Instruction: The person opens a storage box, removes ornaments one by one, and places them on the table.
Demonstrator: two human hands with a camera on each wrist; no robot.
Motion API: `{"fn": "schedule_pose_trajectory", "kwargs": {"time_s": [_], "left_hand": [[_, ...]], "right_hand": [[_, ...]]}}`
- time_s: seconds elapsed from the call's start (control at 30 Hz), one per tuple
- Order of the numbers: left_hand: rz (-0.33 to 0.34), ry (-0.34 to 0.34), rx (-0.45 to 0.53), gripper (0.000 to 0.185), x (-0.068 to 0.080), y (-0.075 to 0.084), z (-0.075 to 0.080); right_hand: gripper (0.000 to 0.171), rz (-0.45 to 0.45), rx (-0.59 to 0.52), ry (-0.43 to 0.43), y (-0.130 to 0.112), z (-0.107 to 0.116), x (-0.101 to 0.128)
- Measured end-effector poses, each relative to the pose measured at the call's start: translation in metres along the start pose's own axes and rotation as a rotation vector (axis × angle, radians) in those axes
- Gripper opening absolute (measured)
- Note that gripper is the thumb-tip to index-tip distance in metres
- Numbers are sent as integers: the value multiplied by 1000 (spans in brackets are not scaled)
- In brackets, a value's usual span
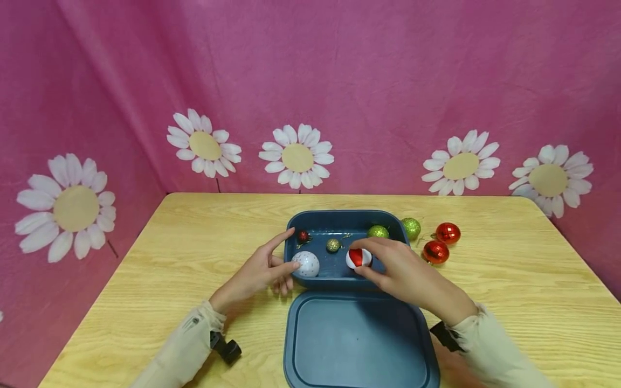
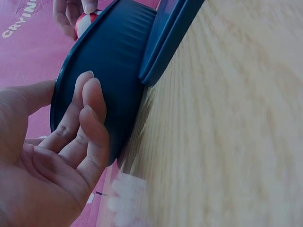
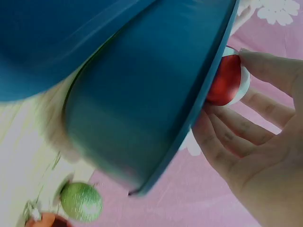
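Observation:
A dark blue plastic box [image 1: 335, 281] stands on the table with several Christmas baubles inside. My right hand [image 1: 412, 272] pinches a red and white bauble [image 1: 358, 258] between thumb and fingers at the box's near right part; in the right wrist view the rim partly hides this bauble [image 3: 226, 81]. At the box's left side is my left hand [image 1: 259, 272], thumb reaching over the rim beside a speckled white bauble [image 1: 308, 264], index fingertip at the rim. In the left wrist view its other fingers [image 2: 94, 137] bend loosely beside the outer wall.
Inside the box lie a small dark red bauble [image 1: 303, 236], a small gold one [image 1: 332, 246] and a green one [image 1: 378, 231]. Right of it are another green bauble [image 1: 411, 228] and two red ones [image 1: 435, 252]. The blue lid [image 1: 359, 339] lies in front.

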State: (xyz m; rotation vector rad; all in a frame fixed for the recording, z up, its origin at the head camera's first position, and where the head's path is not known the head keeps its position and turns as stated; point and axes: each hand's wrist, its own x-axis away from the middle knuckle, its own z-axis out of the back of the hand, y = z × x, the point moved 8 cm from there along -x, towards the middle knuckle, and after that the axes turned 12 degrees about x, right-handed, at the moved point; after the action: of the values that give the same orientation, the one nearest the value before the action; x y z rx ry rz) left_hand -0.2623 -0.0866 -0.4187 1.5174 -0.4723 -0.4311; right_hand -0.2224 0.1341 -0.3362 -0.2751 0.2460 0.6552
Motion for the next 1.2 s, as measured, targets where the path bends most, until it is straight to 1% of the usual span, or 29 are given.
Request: {"fn": "schedule_pose_trajectory", "kwargs": {"time_s": [0.2, 0.3, 0.43, 0.7, 0.87, 1.0, 1.2], "left_hand": [[-5, 2, 5, 76, 1, 1, 1], [-11, 1, 8, 76, 1, 3, 2], [-2, -4, 11, 76, 1, 1, 1], [3, 9, 27, 75, 4, -1, 2], [12, 7, 25, 75, 3, 0, 1], [15, 8, 21, 75, 3, 0, 0], [17, 3, 28, 75, 1, -1, -1]], "right_hand": [[38, -24, 18, 41, 12, 10, 10], [37, -37, 12, 32, 16, 11, 13], [37, -48, 17, 24, 19, 11, 19], [45, -52, 72, 70, 32, 23, 31], [43, -69, 84, 120, 47, 38, 42], [45, -84, 98, 153, 63, 51, 52], [48, -130, 167, 194, 94, 67, 67]]}}
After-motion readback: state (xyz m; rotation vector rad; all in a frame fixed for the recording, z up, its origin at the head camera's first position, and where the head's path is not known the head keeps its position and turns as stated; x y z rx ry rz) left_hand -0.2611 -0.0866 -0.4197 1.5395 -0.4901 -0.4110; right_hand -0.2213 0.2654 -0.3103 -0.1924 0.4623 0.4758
